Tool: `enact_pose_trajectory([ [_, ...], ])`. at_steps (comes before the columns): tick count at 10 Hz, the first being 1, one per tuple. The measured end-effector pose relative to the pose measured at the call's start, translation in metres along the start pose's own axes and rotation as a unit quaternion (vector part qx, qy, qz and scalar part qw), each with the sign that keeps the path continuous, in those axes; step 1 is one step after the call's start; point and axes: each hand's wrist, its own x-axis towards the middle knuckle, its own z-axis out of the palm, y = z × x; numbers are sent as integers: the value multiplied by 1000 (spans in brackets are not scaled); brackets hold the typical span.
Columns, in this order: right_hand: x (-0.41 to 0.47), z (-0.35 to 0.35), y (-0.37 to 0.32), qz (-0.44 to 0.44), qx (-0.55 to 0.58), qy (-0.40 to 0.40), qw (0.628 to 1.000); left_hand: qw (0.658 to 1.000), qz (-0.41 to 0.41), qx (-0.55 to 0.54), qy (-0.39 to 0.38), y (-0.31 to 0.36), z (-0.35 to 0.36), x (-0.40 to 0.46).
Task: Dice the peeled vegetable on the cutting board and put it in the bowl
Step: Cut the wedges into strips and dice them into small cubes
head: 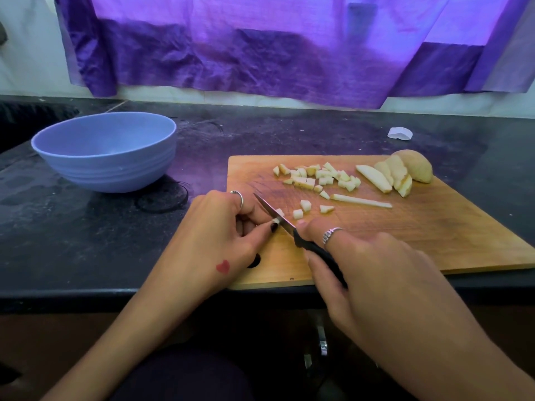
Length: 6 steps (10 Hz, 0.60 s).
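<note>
A small vegetable piece (277, 217) is pinched under the curled fingers (267, 227) of the left hand (220, 233), at the near-left of the cutting board (434, 235). The knife (275, 215) is gripped by its black handle in the right hand (376, 273), blade laid across that piece. Diced cubes (318, 176) are piled mid-board, one strip (360, 200) beside them, uncut slices (396, 175) at the far-right. The bowl (107, 151) is set on the table (86, 227), well left, with nothing seen inside. The pieces are judged firm, light, wet-slippery; cubes are best scooped together. No brand or writing is readable; only a red heart mark is seen on the left hand.
</note>
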Motion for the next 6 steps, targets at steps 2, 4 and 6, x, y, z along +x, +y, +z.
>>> enact_pose_trajectory([
  [2, -5, -23, 2, 0, 20, -5, 1000, 1000, 14, -4, 1, -1, 2, 2],
  [4, -3, -36, 31, 70, 216, -36, 973, 999, 33, 32, -8, 2, 3, 7],
  [6, -18, -50, 64, 62, 211, -87, 972, 995, 49, 90, -21, 3, 1, 19],
])
